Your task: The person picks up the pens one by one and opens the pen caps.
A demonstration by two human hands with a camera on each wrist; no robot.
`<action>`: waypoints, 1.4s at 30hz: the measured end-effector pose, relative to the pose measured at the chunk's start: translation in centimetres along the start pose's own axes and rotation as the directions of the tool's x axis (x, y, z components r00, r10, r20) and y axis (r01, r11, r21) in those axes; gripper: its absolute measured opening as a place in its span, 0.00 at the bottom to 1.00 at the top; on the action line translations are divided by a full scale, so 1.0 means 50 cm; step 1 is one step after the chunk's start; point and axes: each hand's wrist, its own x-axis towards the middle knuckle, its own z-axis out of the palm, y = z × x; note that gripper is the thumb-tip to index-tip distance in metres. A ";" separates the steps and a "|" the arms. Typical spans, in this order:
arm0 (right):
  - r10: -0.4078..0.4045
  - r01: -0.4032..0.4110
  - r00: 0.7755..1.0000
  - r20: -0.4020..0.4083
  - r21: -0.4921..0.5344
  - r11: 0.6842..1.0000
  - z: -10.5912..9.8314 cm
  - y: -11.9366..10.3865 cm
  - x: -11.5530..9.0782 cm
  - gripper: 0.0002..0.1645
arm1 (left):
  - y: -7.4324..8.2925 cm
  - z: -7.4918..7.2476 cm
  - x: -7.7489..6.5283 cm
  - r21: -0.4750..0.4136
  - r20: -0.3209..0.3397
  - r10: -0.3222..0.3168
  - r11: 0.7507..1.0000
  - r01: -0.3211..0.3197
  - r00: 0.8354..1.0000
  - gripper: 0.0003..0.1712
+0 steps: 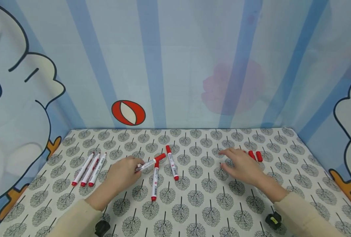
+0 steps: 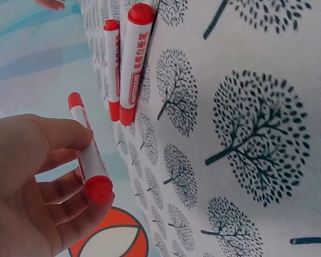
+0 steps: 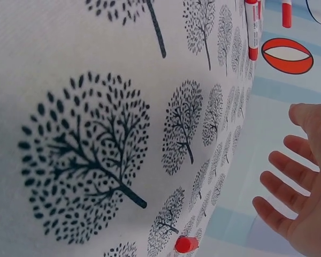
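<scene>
Between its thumb and fingers, my left hand (image 1: 124,174) holds a red-and-white whiteboard marker (image 2: 93,152), its red cap pointing toward the middle of the cloth. Two more capped markers lie beside it: one marker (image 1: 172,163) farther back, another marker (image 1: 155,182) nearer, partly behind the held one. My right hand (image 1: 242,165) hovers to the right with fingers spread and nothing in it. Just beyond it lie a red cap (image 1: 251,155) and a second red cap (image 1: 259,156). Left of my left hand, several markers (image 1: 90,169) without caps lie side by side.
A white cloth (image 1: 205,210) printed with dark trees covers the table. Behind it hangs a blue striped backdrop (image 1: 181,65) with cartoon figures and a red oval. A small black object (image 1: 274,220) is by the right sleeve, and a similar black object (image 1: 102,227) is by the left.
</scene>
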 end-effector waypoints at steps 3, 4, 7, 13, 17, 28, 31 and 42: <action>-0.028 0.027 1.000 -0.009 -0.017 0.999 0.001 -0.003 0.001 0.23 | 0.006 -0.001 0.002 -0.008 -0.001 0.011 1.000 -0.011 1.000 0.15; -0.037 0.037 0.999 -0.015 -0.023 0.999 0.002 -0.004 0.002 0.23 | 0.008 -0.001 0.003 -0.011 -0.004 0.015 1.000 -0.015 1.000 0.15; -0.079 0.077 0.995 -0.054 -0.039 0.996 0.003 -0.007 0.005 0.23 | 0.014 0.001 0.007 -0.019 -0.010 0.030 0.999 -0.030 1.000 0.15; -0.136 0.131 0.985 -0.102 -0.059 0.990 0.014 -0.014 0.012 0.24 | 0.029 0.001 0.015 0.014 -0.026 0.073 0.997 -0.073 0.997 0.14; -0.157 0.152 0.983 -0.093 -0.058 0.987 0.022 -0.025 0.015 0.22 | 0.043 -0.001 0.021 0.030 -0.031 0.091 0.996 -0.090 0.995 0.14; -0.200 0.194 0.974 -0.109 -0.063 0.979 0.033 -0.045 0.025 0.20 | 0.072 0.012 0.033 0.070 0.003 0.170 0.983 -0.169 0.986 0.15; -0.214 0.209 0.970 -0.114 -0.054 0.976 0.036 -0.051 0.028 0.21 | 0.078 0.015 0.034 0.067 -0.005 0.189 0.980 -0.188 0.982 0.14; -0.210 0.207 0.975 -0.078 -0.047 0.977 0.042 -0.073 0.036 0.21 | 0.100 0.021 0.045 0.039 -0.032 0.256 0.966 -0.255 0.966 0.13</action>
